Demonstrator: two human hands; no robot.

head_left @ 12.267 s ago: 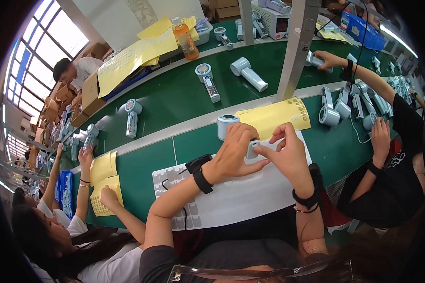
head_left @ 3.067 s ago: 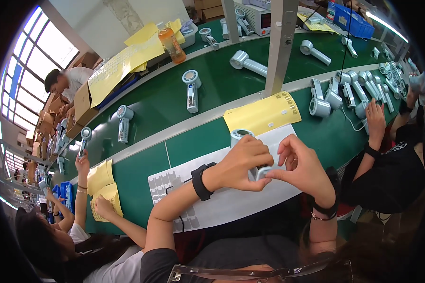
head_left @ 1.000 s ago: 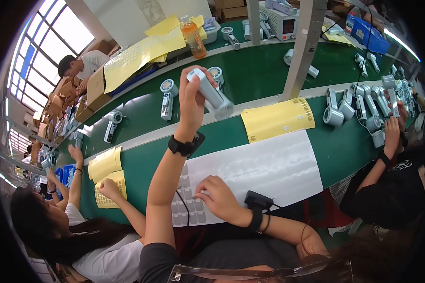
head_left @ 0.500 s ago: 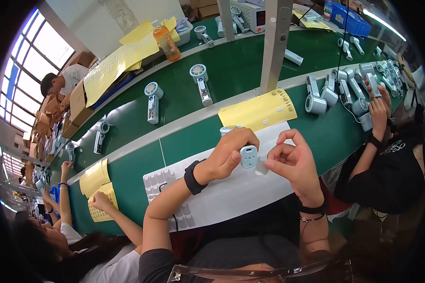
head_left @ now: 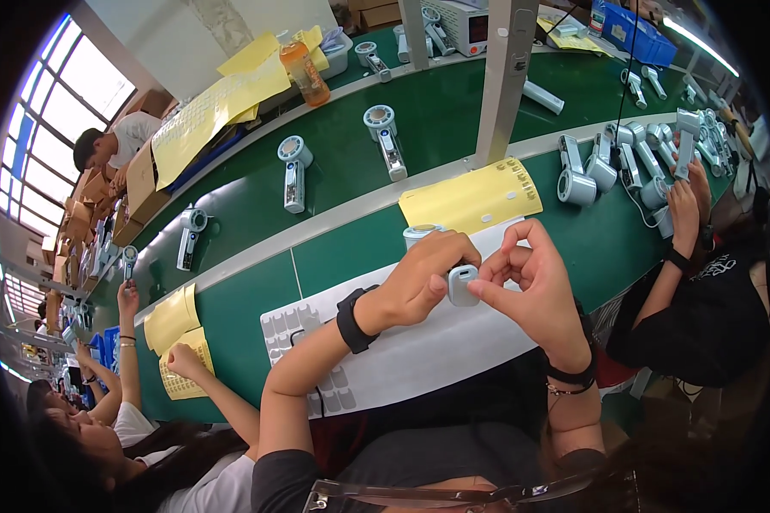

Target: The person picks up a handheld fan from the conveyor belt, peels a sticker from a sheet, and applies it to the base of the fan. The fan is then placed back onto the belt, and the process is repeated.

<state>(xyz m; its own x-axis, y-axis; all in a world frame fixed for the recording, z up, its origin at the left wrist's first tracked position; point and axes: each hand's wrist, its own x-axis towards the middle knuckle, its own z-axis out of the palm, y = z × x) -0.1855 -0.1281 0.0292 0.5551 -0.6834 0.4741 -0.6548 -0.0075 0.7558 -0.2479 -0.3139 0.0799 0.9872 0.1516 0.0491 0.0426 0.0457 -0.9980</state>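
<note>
Left hand (head_left: 423,275) wrapped around a pale handheld fan (head_left: 460,282), held up over the white sheet (head_left: 419,359) on the green bench (head_left: 231,321). Right hand (head_left: 529,275) pinching at its handle end, fingertips closed on it. Yellow sheet (head_left: 475,195) just behind.

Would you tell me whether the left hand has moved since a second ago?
Yes. The left hand came down from over the green conveyor belt to the white mat, gripping a small device.
</note>
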